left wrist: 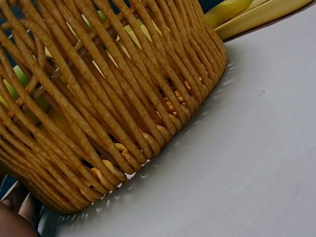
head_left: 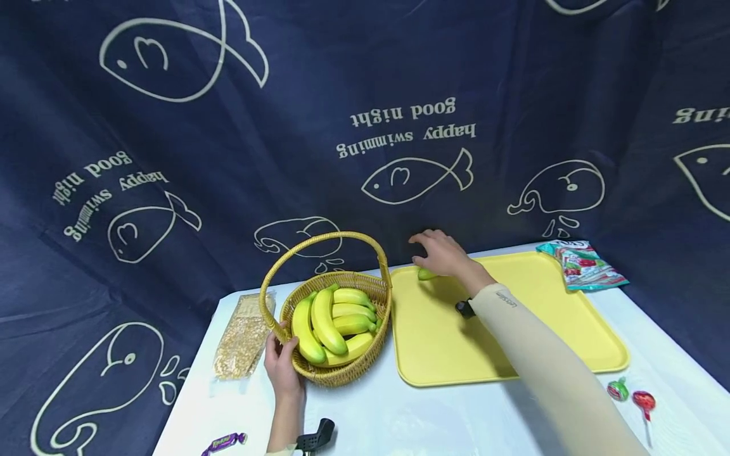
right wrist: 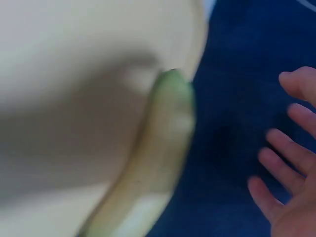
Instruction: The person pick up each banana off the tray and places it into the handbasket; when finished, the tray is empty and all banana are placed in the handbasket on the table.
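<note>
1. My left hand (head_left: 282,367) grips the basket (head_left: 342,373) rim, lower left of centre.
2. My right hand (head_left: 441,253), fingers spread, hovers over the banana (head_left: 426,274) at the tray's (head_left: 456,354) upper left corner.

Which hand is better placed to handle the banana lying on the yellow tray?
Right. The right hand hovers open directly over the banana at the tray's far corner, while the left hand holds the basket.

yellow tray (head_left: 570,329), tan wicker basket (head_left: 348,370), yellow-green bananas (head_left: 327,320)
</note>
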The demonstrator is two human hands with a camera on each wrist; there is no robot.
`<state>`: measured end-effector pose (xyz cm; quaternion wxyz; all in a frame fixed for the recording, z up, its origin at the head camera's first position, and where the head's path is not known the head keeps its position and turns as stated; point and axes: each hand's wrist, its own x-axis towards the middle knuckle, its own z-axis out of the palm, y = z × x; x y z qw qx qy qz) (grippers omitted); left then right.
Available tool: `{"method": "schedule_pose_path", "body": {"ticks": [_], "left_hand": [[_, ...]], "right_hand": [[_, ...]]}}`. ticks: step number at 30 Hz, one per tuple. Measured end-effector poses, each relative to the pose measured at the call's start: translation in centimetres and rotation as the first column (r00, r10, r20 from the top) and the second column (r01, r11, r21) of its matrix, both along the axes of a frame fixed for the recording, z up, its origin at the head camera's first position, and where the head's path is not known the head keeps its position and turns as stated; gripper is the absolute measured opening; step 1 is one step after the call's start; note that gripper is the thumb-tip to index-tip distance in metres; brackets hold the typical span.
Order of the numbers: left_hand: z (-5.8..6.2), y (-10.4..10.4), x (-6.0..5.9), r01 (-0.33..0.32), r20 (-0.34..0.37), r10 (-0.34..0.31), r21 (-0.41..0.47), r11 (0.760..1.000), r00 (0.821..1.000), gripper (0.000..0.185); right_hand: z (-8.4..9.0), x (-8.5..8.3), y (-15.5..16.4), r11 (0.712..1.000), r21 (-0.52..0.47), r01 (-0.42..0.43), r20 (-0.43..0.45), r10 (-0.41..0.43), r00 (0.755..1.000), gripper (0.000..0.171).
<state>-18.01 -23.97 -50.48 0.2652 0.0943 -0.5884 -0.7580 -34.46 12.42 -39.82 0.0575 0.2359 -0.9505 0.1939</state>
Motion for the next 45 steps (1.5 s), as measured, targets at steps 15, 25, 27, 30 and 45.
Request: {"method": "schedule_pose_path", "body": {"ticks": [15, 25, 27, 30, 45], "left_hand": [[2.5, 1.5, 1.3, 0.016, 0.020, -0.015, -0.035, 0.999, 1.000, 0.043], [2.7, 1.4, 1.6, 0.000, 0.022, 0.001, -0.034, 0.999, 1.000, 0.043], [2.4, 1.3, 1.4, 0.003, 0.018, -0.003, -0.023, 1.000, 1.000, 0.043], [1.5, 1.0, 1.0, 0.008, 0.019, -0.008, -0.009, 1.000, 1.000, 0.042], [2.1, 0.9, 1.4, -0.011, 0.030, 0.013, -0.046, 0.999, 0.999, 0.042]], "right_hand": [[-3.9, -1.1, 0.5, 0.989, 0.135, 0.058, 0.087, -0.070, 0.994, 0.052], [-5.0, -0.6, 0.8, 0.989, 0.146, -0.018, 0.122, 0.000, 0.993, 0.038], [-4.9, -0.4, 0.9, 0.989, 0.145, -0.032, 0.133, 0.012, 0.991, 0.039], [-4.7, -0.3, 1.4, 0.989, 0.141, -0.038, 0.148, 0.017, 0.989, 0.040], [-3.0, 0.5, 2.7, 0.989, 0.142, -0.035, 0.183, 0.008, 0.983, 0.046]]}}
